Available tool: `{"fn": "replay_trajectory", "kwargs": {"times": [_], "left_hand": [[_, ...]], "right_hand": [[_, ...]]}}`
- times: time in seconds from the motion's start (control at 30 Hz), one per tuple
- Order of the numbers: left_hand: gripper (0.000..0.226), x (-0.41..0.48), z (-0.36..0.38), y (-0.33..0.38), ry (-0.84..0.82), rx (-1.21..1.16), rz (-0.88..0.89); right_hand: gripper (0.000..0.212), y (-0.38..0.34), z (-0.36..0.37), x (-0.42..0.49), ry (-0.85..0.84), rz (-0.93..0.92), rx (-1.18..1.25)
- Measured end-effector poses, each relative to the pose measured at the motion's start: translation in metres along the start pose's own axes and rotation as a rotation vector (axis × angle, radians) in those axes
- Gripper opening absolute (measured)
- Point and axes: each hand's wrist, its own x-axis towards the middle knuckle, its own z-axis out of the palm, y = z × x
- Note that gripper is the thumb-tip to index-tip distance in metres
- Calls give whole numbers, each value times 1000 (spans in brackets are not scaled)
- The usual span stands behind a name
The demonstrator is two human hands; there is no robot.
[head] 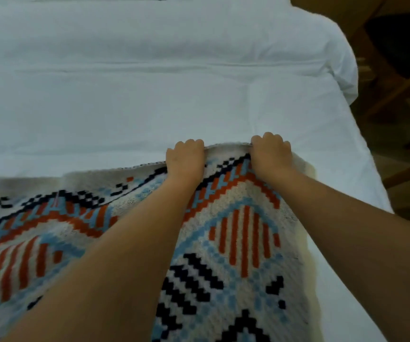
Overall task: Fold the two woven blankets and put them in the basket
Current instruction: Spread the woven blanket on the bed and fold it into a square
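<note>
Reaching forward with both forearms stretched out, we hold our left hand (185,157) and right hand (270,154) near each other, backs up, at the far edge of the woven blanket (238,243). Both hands are closed on that edge, the fingers curled over it and tucked out of sight beneath, with a short span of cream border raised between them. The blanket, patterned in orange, pale blue, navy and cream, lies spread under our arms on the white bed sheet (149,99), its right side near the bed's edge.
</note>
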Motion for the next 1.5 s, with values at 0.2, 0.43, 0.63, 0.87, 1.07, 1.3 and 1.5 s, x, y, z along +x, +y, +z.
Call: {"fn": "replay_trajectory", "kwargs": {"times": [0.2, 0.43, 0.63, 0.87, 1.07, 1.3, 1.5], "left_hand": [[26, 0, 80, -9, 77, -14, 8], [30, 4, 84, -6, 95, -17, 7], [43, -24, 75, -1, 10, -59, 53], [58, -113, 72, 23, -154, -30, 138], [54, -205, 46, 46, -332, -67, 179], [53, -360, 11, 56, -516, -117, 249], [58, -490, -2, 61, -549, -66, 363]], "right_hand": [[28, -4, 98, -10, 182, 124, 193], [26, -6, 104, -5, 246, 100, 148], [46, -19, 97, -47, 170, -5, 194], [53, -26, 101, -145, -36, -79, 139], [57, -47, 85, -257, -151, 8, 201], [45, -40, 51, -408, -88, 157, 219], [44, -9, 40, -540, -197, 348, 247]]}}
